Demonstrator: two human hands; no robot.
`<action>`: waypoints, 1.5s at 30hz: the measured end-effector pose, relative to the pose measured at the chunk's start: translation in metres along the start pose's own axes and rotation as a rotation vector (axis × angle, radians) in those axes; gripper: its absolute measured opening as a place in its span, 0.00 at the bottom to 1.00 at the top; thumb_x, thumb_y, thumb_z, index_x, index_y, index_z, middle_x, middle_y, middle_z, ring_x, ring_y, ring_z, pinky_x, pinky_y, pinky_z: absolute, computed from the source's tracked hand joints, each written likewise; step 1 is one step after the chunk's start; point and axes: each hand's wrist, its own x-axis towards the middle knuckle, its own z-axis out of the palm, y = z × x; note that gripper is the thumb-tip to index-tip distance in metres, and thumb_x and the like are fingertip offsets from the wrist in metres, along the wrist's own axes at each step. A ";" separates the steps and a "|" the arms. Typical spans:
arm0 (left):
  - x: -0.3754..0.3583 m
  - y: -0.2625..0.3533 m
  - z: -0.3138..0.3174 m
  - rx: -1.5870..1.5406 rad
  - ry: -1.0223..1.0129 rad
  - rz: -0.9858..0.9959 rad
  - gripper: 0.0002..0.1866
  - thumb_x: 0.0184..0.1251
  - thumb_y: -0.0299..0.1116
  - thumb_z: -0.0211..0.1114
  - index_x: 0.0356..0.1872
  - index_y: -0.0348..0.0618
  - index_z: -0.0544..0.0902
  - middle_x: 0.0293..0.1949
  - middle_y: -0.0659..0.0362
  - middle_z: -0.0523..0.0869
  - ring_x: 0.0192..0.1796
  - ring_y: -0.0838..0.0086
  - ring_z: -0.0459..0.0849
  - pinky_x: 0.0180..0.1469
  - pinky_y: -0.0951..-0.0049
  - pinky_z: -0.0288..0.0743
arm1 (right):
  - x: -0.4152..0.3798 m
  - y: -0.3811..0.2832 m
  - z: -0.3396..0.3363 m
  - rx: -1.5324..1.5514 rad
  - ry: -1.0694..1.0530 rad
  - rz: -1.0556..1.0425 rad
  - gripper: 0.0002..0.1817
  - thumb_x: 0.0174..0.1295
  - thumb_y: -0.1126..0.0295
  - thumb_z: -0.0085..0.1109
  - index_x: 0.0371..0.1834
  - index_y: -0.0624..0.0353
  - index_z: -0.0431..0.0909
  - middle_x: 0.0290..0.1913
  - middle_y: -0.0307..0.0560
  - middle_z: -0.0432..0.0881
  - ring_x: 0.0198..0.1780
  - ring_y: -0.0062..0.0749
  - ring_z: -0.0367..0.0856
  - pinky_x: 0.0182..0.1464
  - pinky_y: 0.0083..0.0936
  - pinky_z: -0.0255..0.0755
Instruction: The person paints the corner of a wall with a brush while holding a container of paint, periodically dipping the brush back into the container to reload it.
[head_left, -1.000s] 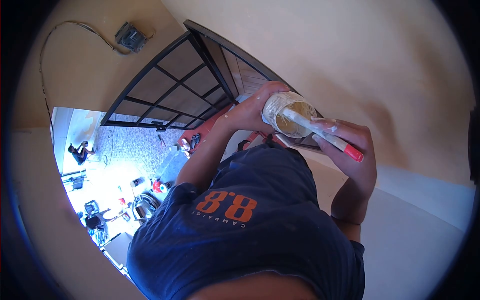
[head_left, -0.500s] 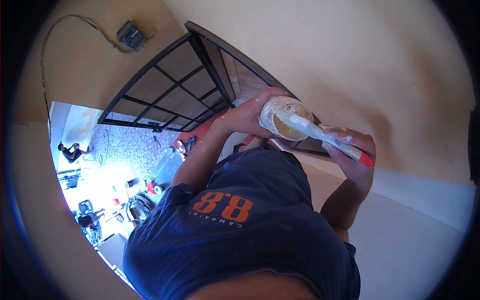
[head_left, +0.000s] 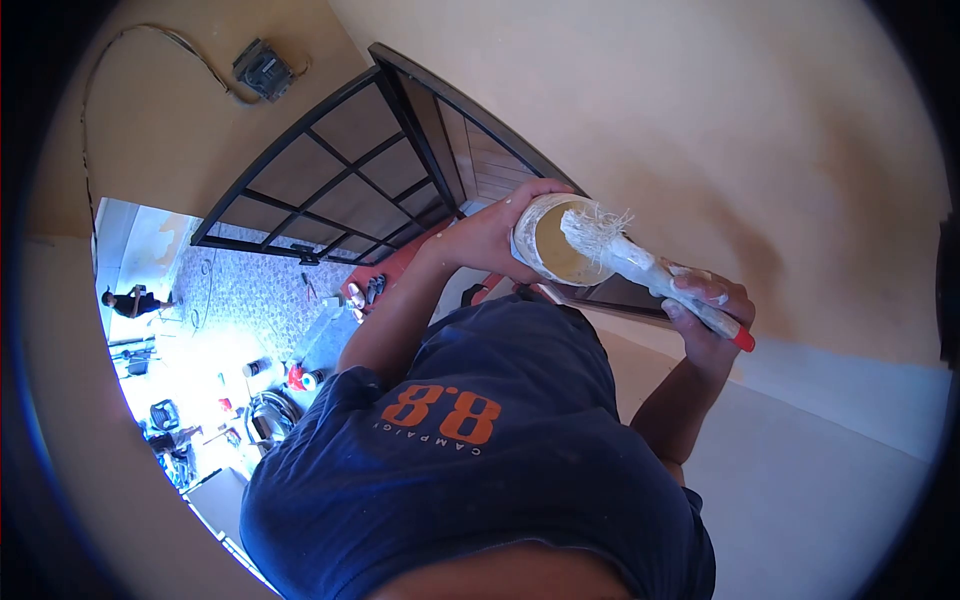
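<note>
My left hand (head_left: 490, 236) is wrapped round a round, open-topped paint pot (head_left: 524, 240), its wall smeared white and its inside pale yellow. In my right hand (head_left: 712, 318) I grip a paintbrush (head_left: 632, 260) by its handle, which ends in a red tip. White paint coats the brush, and its frayed bristles overlap the pot's right rim in this view, splayed out over the opening. Flecks of white paint mark the fingers of my right hand.
A dark-framed, paned door or window (head_left: 340, 165) stands ajar beyond my left arm. On the beige wall (head_left: 760, 130) ahead lies my shadow. A grey electrical box (head_left: 262, 70) with a cable hangs at upper left. Far below are a person (head_left: 135, 301), shoes (head_left: 375, 288) and scattered gear.
The brush has drawn back to the right and up from the pot's opening, so its bristles now show spread. The pot has shifted slightly left. The distant person has changed posture.
</note>
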 end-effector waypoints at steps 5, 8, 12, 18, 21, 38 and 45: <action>0.000 0.000 0.002 -0.029 0.004 0.023 0.52 0.34 0.31 0.78 0.64 0.45 0.56 0.59 0.52 0.68 0.63 0.63 0.68 0.64 0.67 0.62 | -0.008 0.006 -0.005 -0.046 0.085 -0.050 0.19 0.44 0.83 0.65 0.41 0.60 0.72 0.36 0.53 0.83 0.40 0.47 0.84 0.49 0.47 0.77; 0.000 0.009 0.000 0.041 -0.007 0.015 0.52 0.33 0.32 0.80 0.64 0.44 0.57 0.60 0.55 0.67 0.64 0.66 0.67 0.65 0.66 0.60 | -0.014 0.008 -0.007 -0.005 0.135 -0.051 0.21 0.45 0.84 0.65 0.41 0.57 0.70 0.35 0.53 0.83 0.40 0.47 0.84 0.47 0.46 0.78; -0.007 0.006 0.001 0.017 -0.003 -0.006 0.52 0.32 0.32 0.80 0.64 0.42 0.58 0.61 0.54 0.67 0.64 0.67 0.66 0.66 0.66 0.58 | -0.020 0.022 -0.008 -0.001 0.016 -0.189 0.26 0.47 0.84 0.65 0.49 0.53 0.67 0.40 0.56 0.82 0.44 0.52 0.83 0.42 0.43 0.80; -0.023 -0.016 0.008 -0.223 -0.019 -0.286 0.55 0.25 0.28 0.81 0.61 0.40 0.55 0.56 0.53 0.71 0.59 0.67 0.71 0.61 0.64 0.66 | -0.025 -0.009 -0.005 0.046 0.001 0.084 0.13 0.48 0.85 0.64 0.38 0.64 0.77 0.43 0.54 0.83 0.51 0.45 0.80 0.52 0.33 0.75; -0.017 0.000 0.014 -0.300 -0.084 -0.415 0.53 0.24 0.28 0.82 0.57 0.41 0.57 0.54 0.51 0.72 0.56 0.68 0.73 0.56 0.64 0.71 | -0.039 -0.011 -0.003 0.298 0.152 0.039 0.11 0.51 0.86 0.61 0.39 0.65 0.77 0.45 0.51 0.82 0.55 0.40 0.77 0.56 0.31 0.72; 0.024 0.009 -0.034 -0.123 -0.270 -0.213 0.45 0.31 0.25 0.74 0.60 0.36 0.64 0.53 0.53 0.75 0.54 0.66 0.76 0.59 0.66 0.68 | -0.004 -0.060 0.041 0.184 0.488 0.309 0.11 0.52 0.79 0.66 0.39 0.65 0.80 0.42 0.50 0.83 0.47 0.30 0.80 0.52 0.28 0.73; 0.051 0.059 -0.049 -0.177 -0.426 -0.285 0.49 0.28 0.26 0.78 0.61 0.35 0.63 0.54 0.53 0.76 0.54 0.66 0.76 0.58 0.67 0.69 | 0.006 -0.094 0.059 0.177 0.655 0.284 0.09 0.52 0.79 0.65 0.38 0.65 0.79 0.43 0.49 0.83 0.48 0.30 0.80 0.51 0.27 0.73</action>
